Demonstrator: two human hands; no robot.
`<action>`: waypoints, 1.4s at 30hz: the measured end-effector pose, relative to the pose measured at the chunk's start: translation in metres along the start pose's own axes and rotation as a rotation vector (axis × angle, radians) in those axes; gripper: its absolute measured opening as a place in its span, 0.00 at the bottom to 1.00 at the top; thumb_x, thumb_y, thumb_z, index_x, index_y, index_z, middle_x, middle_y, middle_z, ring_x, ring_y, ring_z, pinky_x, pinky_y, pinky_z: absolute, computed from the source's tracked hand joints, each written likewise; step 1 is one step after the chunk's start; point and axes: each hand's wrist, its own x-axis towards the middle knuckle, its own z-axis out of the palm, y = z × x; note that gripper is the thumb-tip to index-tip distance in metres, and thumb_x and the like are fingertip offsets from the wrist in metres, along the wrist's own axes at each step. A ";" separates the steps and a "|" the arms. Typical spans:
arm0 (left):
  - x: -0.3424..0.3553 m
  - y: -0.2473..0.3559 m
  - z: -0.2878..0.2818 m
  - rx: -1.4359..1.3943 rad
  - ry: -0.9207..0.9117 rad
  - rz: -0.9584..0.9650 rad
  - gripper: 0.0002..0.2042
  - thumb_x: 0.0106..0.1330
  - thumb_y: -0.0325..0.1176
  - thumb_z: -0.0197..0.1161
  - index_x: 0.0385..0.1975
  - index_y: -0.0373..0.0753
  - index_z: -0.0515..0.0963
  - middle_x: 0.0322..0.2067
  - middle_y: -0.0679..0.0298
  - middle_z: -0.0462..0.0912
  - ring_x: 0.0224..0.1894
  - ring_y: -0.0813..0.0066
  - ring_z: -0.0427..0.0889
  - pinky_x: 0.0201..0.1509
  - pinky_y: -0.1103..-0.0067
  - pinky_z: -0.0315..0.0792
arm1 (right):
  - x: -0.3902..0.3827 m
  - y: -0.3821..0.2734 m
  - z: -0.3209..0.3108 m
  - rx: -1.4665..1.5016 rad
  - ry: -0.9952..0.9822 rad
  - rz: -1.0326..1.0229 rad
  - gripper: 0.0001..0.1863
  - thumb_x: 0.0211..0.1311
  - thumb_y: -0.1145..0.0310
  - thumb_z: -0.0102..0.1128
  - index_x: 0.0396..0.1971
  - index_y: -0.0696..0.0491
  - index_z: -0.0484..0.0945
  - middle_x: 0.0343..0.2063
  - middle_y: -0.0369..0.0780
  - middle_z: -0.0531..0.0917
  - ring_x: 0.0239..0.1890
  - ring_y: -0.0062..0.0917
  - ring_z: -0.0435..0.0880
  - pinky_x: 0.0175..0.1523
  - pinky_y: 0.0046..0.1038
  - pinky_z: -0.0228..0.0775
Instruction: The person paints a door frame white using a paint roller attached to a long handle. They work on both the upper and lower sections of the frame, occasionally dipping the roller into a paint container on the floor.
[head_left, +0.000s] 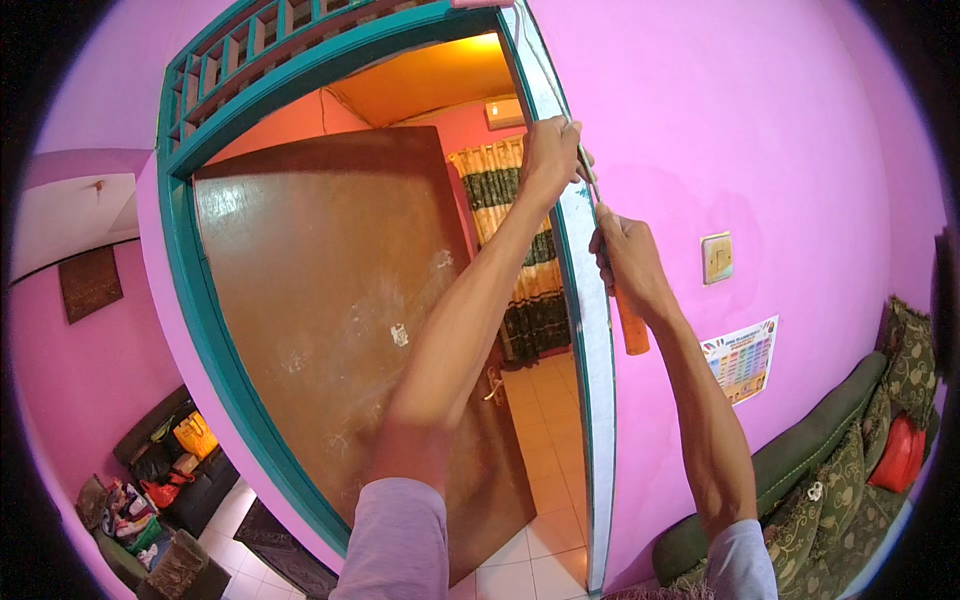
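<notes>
My left hand (549, 152) is closed on the thin metal rod of a roller tool (630, 336), high beside the door's right jamb (595, 440). My right hand (630, 255) grips the tool's orange handle lower down. The rod runs up toward a pinkish roller head (480, 4), cut off at the top edge. The jamb is whitish, while the rest of the frame (205, 290) is teal. Behind my left arm a brown door (300, 320) stands ajar, and a patterned curtain (500, 190) shows through the opening.
On the pink wall right of the jamb are a switch (717, 258) and a colourful poster (750, 360). A green patterned sofa (830, 480) runs below them at right. At lower left, a dark sofa with bags (190, 450) and an armchair with heaped clothes (135, 530) stand in another area.
</notes>
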 end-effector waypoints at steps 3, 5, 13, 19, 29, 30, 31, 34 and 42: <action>0.007 0.000 0.002 0.010 -0.016 0.019 0.15 0.73 0.36 0.50 0.31 0.29 0.77 0.22 0.57 0.82 0.19 0.71 0.83 0.19 0.80 0.74 | 0.003 -0.002 -0.001 -0.002 0.019 -0.006 0.30 0.73 0.48 0.41 0.19 0.57 0.72 0.12 0.34 0.69 0.11 0.19 0.67 0.15 0.26 0.60; 0.016 0.005 0.001 0.011 -0.020 0.047 0.16 0.73 0.36 0.50 0.31 0.29 0.76 0.22 0.56 0.82 0.19 0.71 0.83 0.20 0.81 0.74 | 0.008 -0.009 0.000 -0.004 0.035 -0.049 0.30 0.73 0.48 0.41 0.19 0.57 0.72 0.12 0.34 0.69 0.11 0.18 0.67 0.15 0.26 0.59; 0.003 0.003 0.005 0.009 -0.034 0.023 0.16 0.74 0.37 0.48 0.33 0.29 0.75 0.23 0.56 0.82 0.21 0.70 0.85 0.20 0.81 0.74 | -0.002 -0.005 -0.005 0.013 0.008 -0.005 0.30 0.73 0.46 0.41 0.19 0.57 0.72 0.12 0.33 0.68 0.12 0.17 0.66 0.16 0.24 0.59; 0.017 0.017 0.003 -0.010 -0.043 0.065 0.16 0.74 0.37 0.48 0.35 0.28 0.75 0.24 0.55 0.83 0.22 0.70 0.85 0.22 0.81 0.74 | 0.006 -0.018 -0.010 0.013 0.029 -0.041 0.30 0.73 0.47 0.41 0.19 0.57 0.72 0.12 0.33 0.69 0.12 0.18 0.66 0.16 0.25 0.59; 0.020 0.000 0.005 -0.073 -0.051 -0.003 0.17 0.75 0.39 0.48 0.32 0.30 0.75 0.25 0.55 0.83 0.22 0.70 0.85 0.21 0.81 0.74 | 0.012 -0.011 -0.005 -0.112 0.075 -0.034 0.31 0.73 0.48 0.40 0.19 0.58 0.73 0.12 0.35 0.70 0.12 0.20 0.70 0.17 0.27 0.64; 0.017 -0.003 0.004 -0.080 -0.055 -0.003 0.17 0.75 0.39 0.48 0.32 0.30 0.74 0.24 0.55 0.83 0.22 0.70 0.85 0.21 0.81 0.73 | 0.010 -0.008 -0.004 -0.114 0.076 -0.034 0.31 0.73 0.48 0.39 0.19 0.59 0.73 0.12 0.35 0.70 0.12 0.20 0.70 0.17 0.27 0.64; 0.013 -0.006 0.005 -0.078 -0.045 -0.002 0.16 0.75 0.37 0.48 0.32 0.29 0.74 0.23 0.55 0.82 0.20 0.69 0.84 0.20 0.80 0.74 | 0.006 -0.003 -0.004 -0.115 0.076 -0.033 0.32 0.73 0.47 0.39 0.19 0.59 0.73 0.12 0.35 0.70 0.11 0.21 0.70 0.16 0.27 0.64; -0.004 -0.010 0.015 -0.066 -0.025 -0.005 0.14 0.74 0.33 0.47 0.33 0.27 0.73 0.19 0.55 0.82 0.17 0.67 0.83 0.18 0.78 0.73 | -0.009 0.006 -0.004 -0.151 0.089 -0.034 0.32 0.74 0.46 0.38 0.19 0.59 0.73 0.11 0.36 0.70 0.11 0.21 0.70 0.16 0.27 0.64; -0.065 -0.018 0.032 -0.068 -0.030 -0.076 0.14 0.74 0.34 0.48 0.27 0.32 0.71 0.17 0.56 0.80 0.17 0.69 0.83 0.17 0.77 0.72 | -0.056 0.042 -0.009 -0.155 0.093 0.053 0.32 0.75 0.48 0.38 0.20 0.60 0.73 0.11 0.37 0.71 0.11 0.21 0.70 0.17 0.28 0.64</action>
